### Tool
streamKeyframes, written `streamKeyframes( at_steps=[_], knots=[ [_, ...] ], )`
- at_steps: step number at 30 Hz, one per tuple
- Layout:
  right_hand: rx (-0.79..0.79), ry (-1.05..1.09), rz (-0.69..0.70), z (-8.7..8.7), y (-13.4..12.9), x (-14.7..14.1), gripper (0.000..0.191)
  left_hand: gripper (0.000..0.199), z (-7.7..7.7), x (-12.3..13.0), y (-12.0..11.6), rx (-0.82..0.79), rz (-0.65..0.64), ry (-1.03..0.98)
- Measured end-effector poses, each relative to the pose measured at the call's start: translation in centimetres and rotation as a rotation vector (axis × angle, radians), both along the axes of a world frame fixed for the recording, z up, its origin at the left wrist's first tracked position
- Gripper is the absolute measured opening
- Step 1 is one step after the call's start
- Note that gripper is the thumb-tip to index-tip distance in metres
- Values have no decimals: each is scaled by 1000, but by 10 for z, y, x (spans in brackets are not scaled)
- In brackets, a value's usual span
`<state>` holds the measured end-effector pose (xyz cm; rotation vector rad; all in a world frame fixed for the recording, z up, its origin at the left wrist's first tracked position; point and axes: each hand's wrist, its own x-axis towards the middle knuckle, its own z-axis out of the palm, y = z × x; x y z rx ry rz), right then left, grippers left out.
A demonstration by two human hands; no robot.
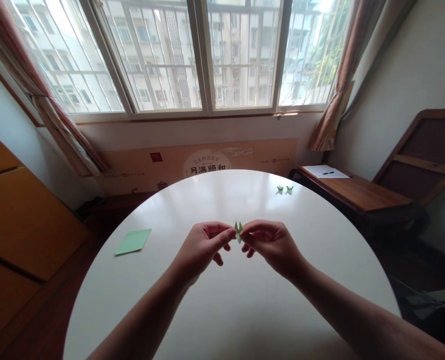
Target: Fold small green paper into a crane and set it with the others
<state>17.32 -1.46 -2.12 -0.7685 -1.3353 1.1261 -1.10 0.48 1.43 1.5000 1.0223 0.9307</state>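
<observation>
A small folded green paper piece (pixel 238 231) is held up over the white round table (pixel 222 310), with two narrow points standing upward and one pointing down. My left hand (pixel 209 242) pinches its left side between thumb and index finger. From the right, my right hand (pixel 269 241) pinches the other side the same way. The fingertips of both hands nearly meet at the paper and cover part of it. Two small folded green paper figures (pixel 280 189) (pixel 289 190) rest side by side near the table's far right edge.
Green square paper (pixel 133 242) lies at the table's left. Beyond the right edge, a wooden bench (pixel 376 192) bears a white sheet (pixel 325 171) with a dark pen-like object. A printed panel (pixel 132 167) and barred windows are behind the table.
</observation>
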Motion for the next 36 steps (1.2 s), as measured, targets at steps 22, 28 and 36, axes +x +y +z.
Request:
streamKeyframes(
  at_steps=[22,28,36],
  knots=[
    [-167,-148,78,0,2,2,32,18,-5,2,0,44,35,14],
    [-156,-122,46,-1,3,3,32,25,-3,4,-2,-54,13,-21],
    [-169,-137,52,-2,2,3,32,18,-6,3,-2,78,17,85]
  ],
)
